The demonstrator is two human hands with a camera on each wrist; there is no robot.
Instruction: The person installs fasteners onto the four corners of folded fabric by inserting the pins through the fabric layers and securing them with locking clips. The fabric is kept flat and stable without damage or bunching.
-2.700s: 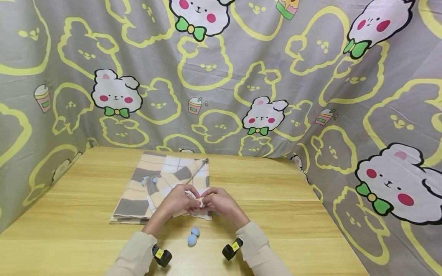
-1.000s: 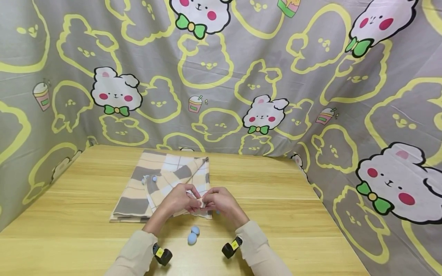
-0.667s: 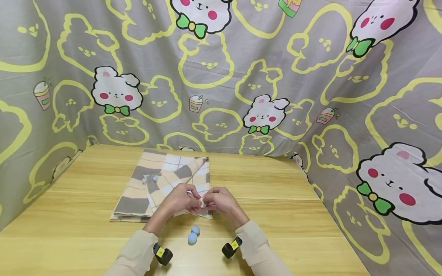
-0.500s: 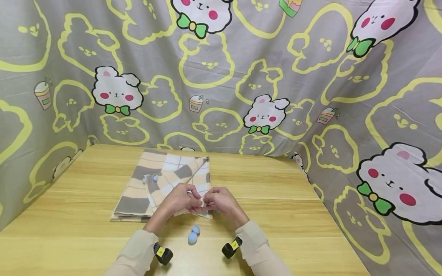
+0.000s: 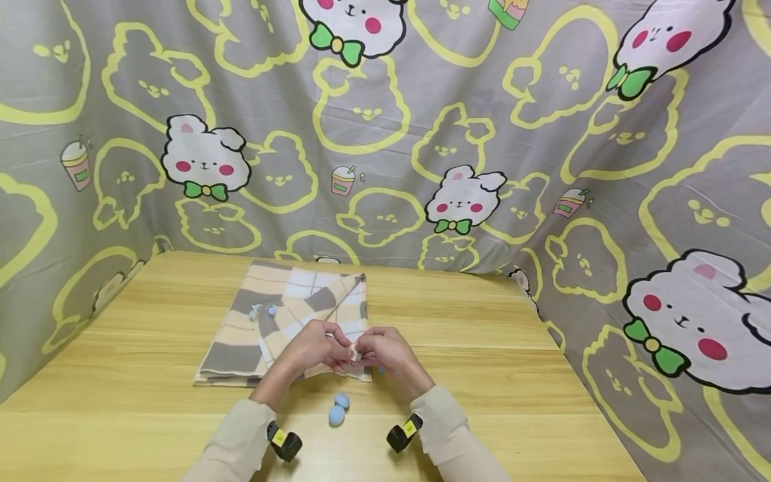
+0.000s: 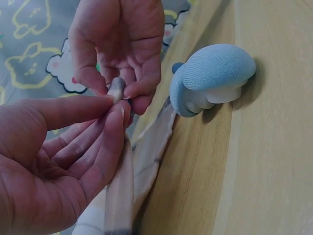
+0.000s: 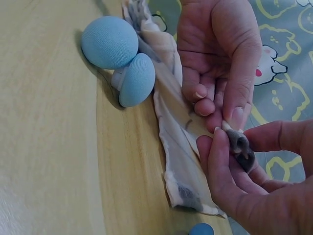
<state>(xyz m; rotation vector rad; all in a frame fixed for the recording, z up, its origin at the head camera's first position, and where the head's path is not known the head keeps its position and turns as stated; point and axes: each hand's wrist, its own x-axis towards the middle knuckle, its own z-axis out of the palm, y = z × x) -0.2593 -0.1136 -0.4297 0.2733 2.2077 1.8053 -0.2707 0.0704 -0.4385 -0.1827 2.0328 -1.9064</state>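
A beige, grey and white checked blanket lies folded on the table, one flap turned over. At its near right corner my left hand and right hand meet. Thumb and fingers of both pinch a small bunched corner of the blanket, grey and cream. In the left wrist view, this twisted tip sticks up between the fingertips. Just in front of the hands rest two mushroom-shaped quilt clips, with ribbed blue caps and white bases, leaning together.
On the blanket's left part sit small blue pieces at another gathered corner. A further blue piece shows beside the right hand. The wooden table is enclosed by a grey cartoon-print curtain.
Both hands stay at the same corner with only small finger movements. Slightly more of the bunched blanket tip shows between the fingers. The quilt clips in front have not moved.
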